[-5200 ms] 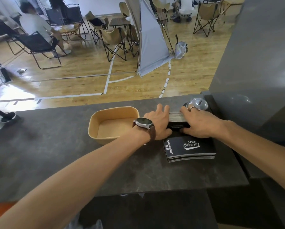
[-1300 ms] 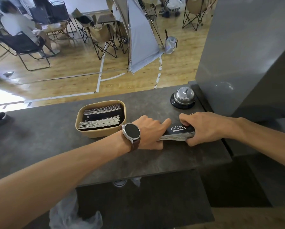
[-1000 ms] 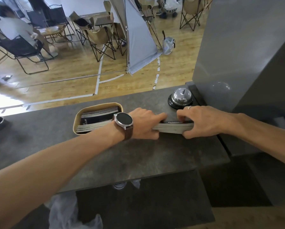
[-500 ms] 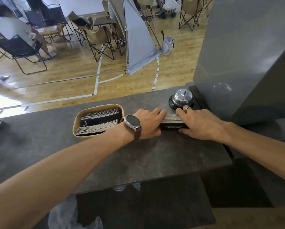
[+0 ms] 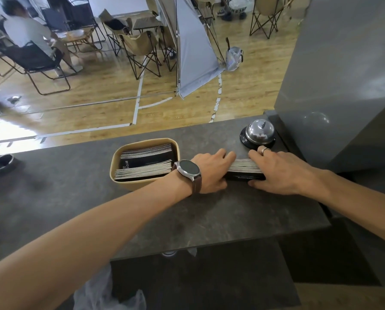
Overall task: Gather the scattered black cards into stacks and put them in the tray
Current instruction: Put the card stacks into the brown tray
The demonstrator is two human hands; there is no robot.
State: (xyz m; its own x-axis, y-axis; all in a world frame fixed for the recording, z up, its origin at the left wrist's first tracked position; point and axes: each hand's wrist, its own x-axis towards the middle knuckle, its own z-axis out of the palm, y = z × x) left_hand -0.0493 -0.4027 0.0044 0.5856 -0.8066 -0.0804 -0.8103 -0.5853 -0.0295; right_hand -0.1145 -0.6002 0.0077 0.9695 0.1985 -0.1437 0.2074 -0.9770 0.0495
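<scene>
— Closest?
— Two bare arms over the dark stone counter (image 5: 187, 220). A round wristwatch (image 5: 188, 169) with a brown strap on the left wrist.

— And the hands?
— Left hand (image 5: 211, 170) pressed flat against the left end of a stack of black cards (image 5: 245, 170), fingers nearly straight. Right hand (image 5: 278, 173) pressed flat against the right end, fingers long and straight, a silver ring (image 5: 263, 150) on one. Stack squeezed between both, standing on edge on the counter.

— Left of that?
— A tan tray (image 5: 129, 186), just beside the left wrist. More black cards (image 5: 146, 163) inside, two bundles.

— Farther back?
— A shiny desk bell (image 5: 258, 133) just past the right fingers. Then wood floor, folding chairs (image 5: 140, 50), a grey tent flap (image 5: 193, 52).
</scene>
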